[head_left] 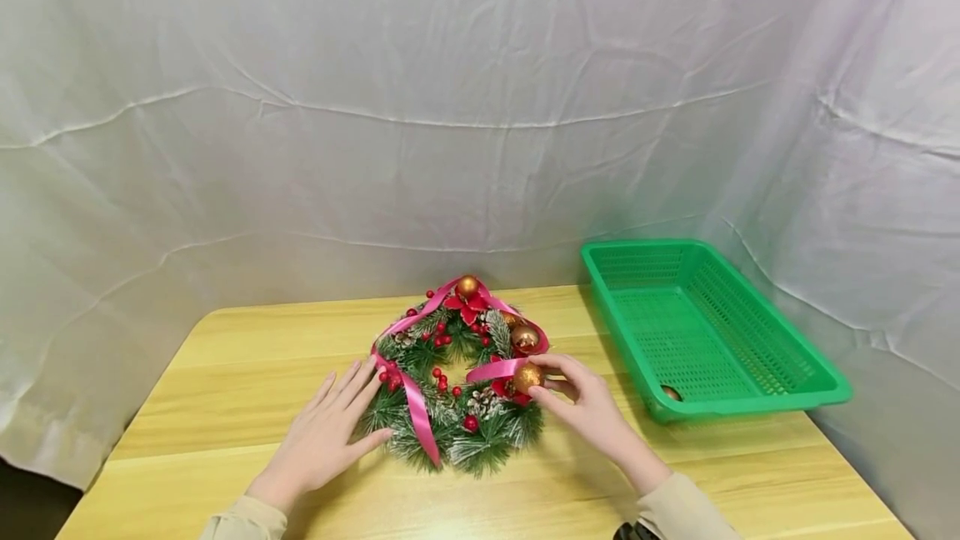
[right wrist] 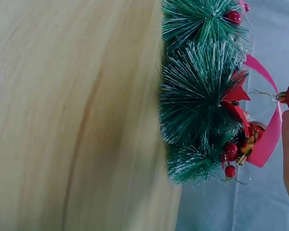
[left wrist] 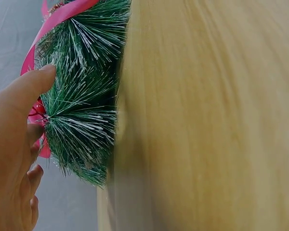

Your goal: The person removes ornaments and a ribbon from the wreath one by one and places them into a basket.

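A green Christmas wreath [head_left: 483,440] with frosted needles, red berries, red flowers and pine cones lies on the table. A pink ribbon [head_left: 420,419] winds over it, one end hanging across the front left. My right hand [head_left: 588,407] pinches a glittery gold bauble [head_left: 528,377] over the wreath's right side; its cap and thin string show in the right wrist view. Fingers spread, my left hand [head_left: 326,432] rests at the wreath's left edge, beside red berries [left wrist: 38,109]. Other gold baubles sit at the top [head_left: 467,287] and upper right [head_left: 525,338] of the wreath.
A green plastic basket [head_left: 630,348] stands right of the wreath, with a small brownish-gold ball [head_left: 671,392] in its near corner. The wooden table [head_left: 247,373] reaches back to a pale hanging cloth [head_left: 420,182], which also closes off both sides.
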Action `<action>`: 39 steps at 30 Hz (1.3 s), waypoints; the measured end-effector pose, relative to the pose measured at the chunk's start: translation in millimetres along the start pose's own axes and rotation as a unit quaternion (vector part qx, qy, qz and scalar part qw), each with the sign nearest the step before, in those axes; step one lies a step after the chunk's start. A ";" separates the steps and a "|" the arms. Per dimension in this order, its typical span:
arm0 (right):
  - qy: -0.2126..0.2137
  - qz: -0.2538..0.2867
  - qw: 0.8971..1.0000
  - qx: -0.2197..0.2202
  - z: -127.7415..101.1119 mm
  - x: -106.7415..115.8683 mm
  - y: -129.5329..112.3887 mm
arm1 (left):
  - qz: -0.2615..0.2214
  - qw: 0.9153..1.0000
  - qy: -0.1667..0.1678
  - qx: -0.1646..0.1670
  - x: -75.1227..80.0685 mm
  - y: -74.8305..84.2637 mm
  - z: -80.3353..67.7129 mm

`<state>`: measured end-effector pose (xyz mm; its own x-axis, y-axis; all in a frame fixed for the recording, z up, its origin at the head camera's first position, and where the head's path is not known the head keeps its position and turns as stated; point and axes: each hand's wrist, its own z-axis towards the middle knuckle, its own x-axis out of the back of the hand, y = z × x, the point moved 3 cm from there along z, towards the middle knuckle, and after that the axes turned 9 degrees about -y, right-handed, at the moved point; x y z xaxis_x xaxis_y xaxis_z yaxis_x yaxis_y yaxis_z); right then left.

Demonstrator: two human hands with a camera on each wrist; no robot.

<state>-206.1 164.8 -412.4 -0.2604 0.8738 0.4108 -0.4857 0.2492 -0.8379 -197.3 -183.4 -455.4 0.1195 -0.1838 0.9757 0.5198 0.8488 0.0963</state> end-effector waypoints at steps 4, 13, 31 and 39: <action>-0.003 0.012 1.000 -0.012 -2.3 2.5 0.0 | -0.003 1.000 -0.007 0.002 -1.0 -0.8 -0.4; -0.011 0.005 1.000 -0.017 -5.2 9.1 -4.0 | -0.004 1.000 -0.018 0.009 -2.9 -1.9 -1.5; 0.048 0.019 0.999 -0.005 -19.6 66.0 -18.6 | -0.003 1.000 -0.006 0.007 -2.7 -1.8 -1.0; 0.071 -0.005 0.997 -0.038 -34.9 108.6 -13.6 | -0.006 1.000 -0.012 0.009 -1.1 -1.4 -0.4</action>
<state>-198.6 270.8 -368.9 -0.1331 0.9199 0.3690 -0.4211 0.2845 -0.8612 -197.8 -184.6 -456.7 0.0931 -0.1822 0.9788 0.5066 0.8550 0.1109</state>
